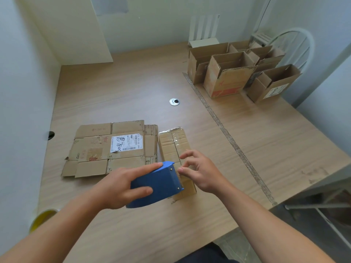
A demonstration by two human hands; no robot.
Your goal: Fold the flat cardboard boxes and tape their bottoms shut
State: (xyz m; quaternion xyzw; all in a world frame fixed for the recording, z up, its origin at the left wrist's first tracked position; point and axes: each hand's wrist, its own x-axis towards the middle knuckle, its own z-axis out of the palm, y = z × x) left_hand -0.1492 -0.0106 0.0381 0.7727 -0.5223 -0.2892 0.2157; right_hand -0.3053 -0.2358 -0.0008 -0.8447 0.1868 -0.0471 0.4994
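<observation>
A small folded cardboard box lies bottom-up on the wooden table, with clear tape along its centre seam. My left hand grips a blue tape dispenser whose front end rests on the box's near end. My right hand hovers at the dispenser's mouth, thumb and fingers pinched close together over the box; whether they hold tape is unclear. A stack of flat, unfolded boxes with a white shipping label lies just left of the small box.
Several assembled open boxes stand at the table's far right, in front of a white chair. A round cable grommet is mid-table. A yellow tape roll sits at the near left edge. A strip of tape runs diagonally across the table.
</observation>
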